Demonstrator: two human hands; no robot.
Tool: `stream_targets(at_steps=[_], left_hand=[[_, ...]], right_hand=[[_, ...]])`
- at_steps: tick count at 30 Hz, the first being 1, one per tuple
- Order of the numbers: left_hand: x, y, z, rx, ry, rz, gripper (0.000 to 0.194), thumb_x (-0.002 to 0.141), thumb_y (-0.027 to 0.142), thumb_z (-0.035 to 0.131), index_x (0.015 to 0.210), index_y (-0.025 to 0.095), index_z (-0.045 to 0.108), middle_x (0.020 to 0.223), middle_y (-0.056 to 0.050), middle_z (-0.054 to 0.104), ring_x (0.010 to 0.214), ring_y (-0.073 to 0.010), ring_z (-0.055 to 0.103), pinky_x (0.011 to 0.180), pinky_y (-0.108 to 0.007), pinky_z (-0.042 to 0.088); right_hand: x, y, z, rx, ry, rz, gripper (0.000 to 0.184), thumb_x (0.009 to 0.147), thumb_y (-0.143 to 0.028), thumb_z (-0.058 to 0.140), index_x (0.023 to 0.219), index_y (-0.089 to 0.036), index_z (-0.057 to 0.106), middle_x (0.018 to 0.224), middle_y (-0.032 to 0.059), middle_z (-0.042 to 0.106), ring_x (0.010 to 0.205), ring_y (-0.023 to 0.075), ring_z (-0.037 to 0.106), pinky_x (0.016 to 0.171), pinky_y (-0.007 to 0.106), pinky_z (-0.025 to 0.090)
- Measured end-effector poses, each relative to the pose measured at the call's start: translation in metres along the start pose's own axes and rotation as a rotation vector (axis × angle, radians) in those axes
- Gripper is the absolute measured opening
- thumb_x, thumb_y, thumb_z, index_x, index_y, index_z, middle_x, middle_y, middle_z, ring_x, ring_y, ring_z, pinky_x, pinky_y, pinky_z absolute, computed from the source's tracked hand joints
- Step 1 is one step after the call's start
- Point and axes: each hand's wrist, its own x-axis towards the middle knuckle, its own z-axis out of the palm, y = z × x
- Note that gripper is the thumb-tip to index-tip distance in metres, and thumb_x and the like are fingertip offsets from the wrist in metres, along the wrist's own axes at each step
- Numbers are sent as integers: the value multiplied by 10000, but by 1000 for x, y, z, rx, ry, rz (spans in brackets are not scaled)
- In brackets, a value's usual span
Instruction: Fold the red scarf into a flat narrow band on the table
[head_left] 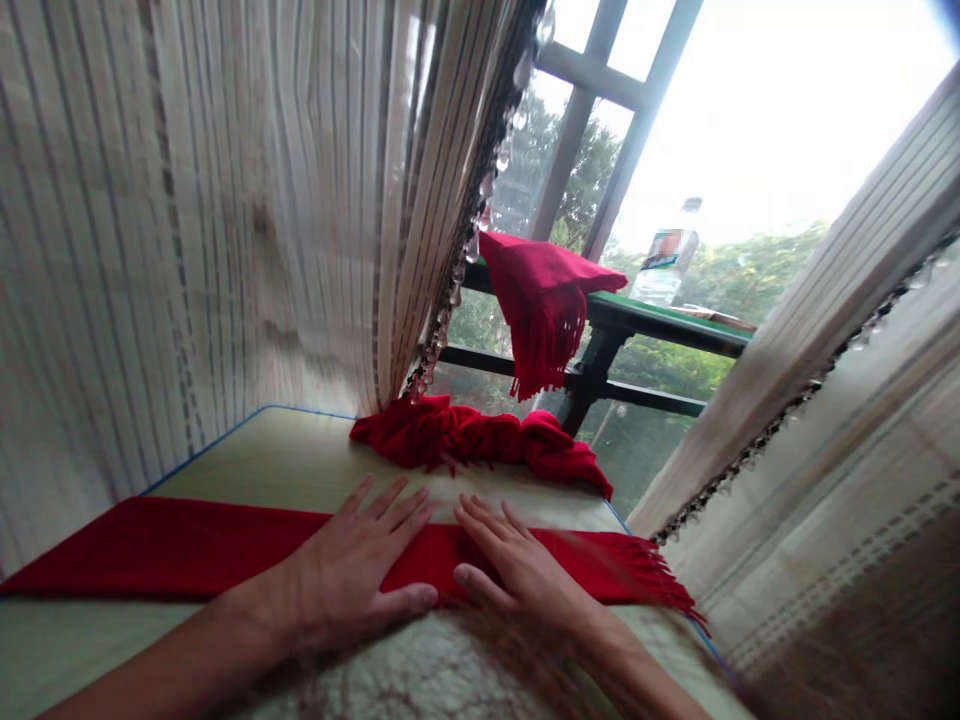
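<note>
A red scarf lies in a long flat strip across the table, its fringed end toward the right edge. My left hand rests on the scarf with fingers spread, palm down. Close beside it, my right hand also lies flat on the scarf, fingers stretched out. Neither hand grips anything. Just beyond my fingertips, a crumpled red cloth lies bunched along the far edge of the table.
The pale table has a blue edge. Another red fringed cloth hangs over a dark green ledge at the window, where a clear bottle stands. Striped curtains with beaded trim hang on both sides.
</note>
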Motion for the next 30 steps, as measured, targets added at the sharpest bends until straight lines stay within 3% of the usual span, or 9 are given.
stream_targets(at_steps=[3, 6, 14, 17, 20, 24, 30], left_hand=[[-1, 2, 5, -65, 22, 32, 727, 1037, 673, 385, 1614, 232, 378, 1668, -122, 323, 1572, -383, 220, 1253, -681, 142], [-1, 3, 7, -80, 29, 9, 608, 1059, 587, 413, 1598, 306, 409, 1674, -94, 317, 1570, -387, 221, 1238, -704, 150], [-3, 5, 3, -59, -35, -30, 668, 1028, 589, 482, 1622, 311, 353, 1699, -108, 232, 1579, -396, 152, 1239, -705, 116], [-4, 3, 8, -71, 30, 19, 670, 1034, 609, 468, 1615, 286, 378, 1686, -115, 265, 1578, -389, 172, 1246, -696, 115], [-4, 3, 12, -72, 25, 23, 727, 1032, 648, 439, 1630, 247, 338, 1685, -122, 265, 1581, -371, 176, 1261, -663, 113], [-5, 5, 12, -70, -2, 0, 758, 1023, 639, 457, 1628, 199, 341, 1685, -151, 234, 1580, -380, 161, 1264, -659, 110], [-6, 2, 15, -100, 15, 9, 784, 1015, 654, 466, 1631, 188, 332, 1689, -132, 238, 1578, -386, 159, 1268, -662, 132]], right_hand=[[0, -2, 2, -18, -45, -14, 702, 1041, -548, 477, 1624, -179, 346, 1694, 147, 264, 1583, 304, 216, 1291, 601, 140], [-2, -3, 2, -38, -61, 2, 747, 1026, -627, 466, 1624, -198, 346, 1696, 146, 254, 1585, 327, 196, 1281, 625, 144], [-3, -8, -5, -74, -124, 59, 854, 985, -705, 476, 1636, -179, 303, 1709, 154, 193, 1593, 344, 129, 1278, 636, 111], [-1, -13, -11, -46, -130, 5, 796, 1014, -635, 480, 1629, -156, 316, 1706, 156, 205, 1596, 329, 140, 1281, 630, 89], [0, -13, -11, 21, -121, -103, 681, 1037, -577, 477, 1612, -227, 375, 1717, 93, 203, 1600, 304, 134, 1289, 600, 85], [-2, -6, -4, 97, -112, -193, 639, 1033, -557, 506, 1607, -305, 379, 1700, 44, 282, 1582, 294, 229, 1291, 577, 143], [-4, -9, -2, 157, -65, -258, 615, 1037, -535, 505, 1574, -239, 460, 1639, 80, 428, 1544, 267, 344, 1281, 463, 271]])
